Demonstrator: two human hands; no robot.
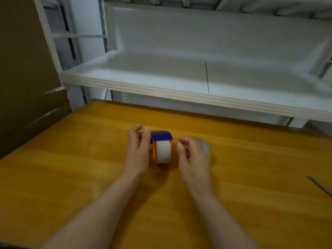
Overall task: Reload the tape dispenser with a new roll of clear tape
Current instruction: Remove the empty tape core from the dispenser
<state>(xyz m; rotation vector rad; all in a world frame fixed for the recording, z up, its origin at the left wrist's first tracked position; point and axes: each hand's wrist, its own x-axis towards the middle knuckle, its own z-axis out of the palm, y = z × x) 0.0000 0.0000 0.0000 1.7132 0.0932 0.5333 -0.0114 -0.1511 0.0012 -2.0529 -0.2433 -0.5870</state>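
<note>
A tape dispenser [162,149] with a blue top, orange side rims and a whitish roll in it stands on the wooden table [89,159], between my hands. My left hand [138,150] hovers just left of it, fingers curled and apart, holding nothing. On the dispenser's right is my right hand [191,155], also curled with fingers apart. Behind my right hand lies a clear tape roll [204,147], partly hidden by the fingers. Whether my right hand touches that roll cannot be told.
A white metal shelf [179,94] overhangs the table's far edge. Brown cardboard [23,78] stands at the left. A thin metal tool, possibly scissors [321,187], lies near the right edge.
</note>
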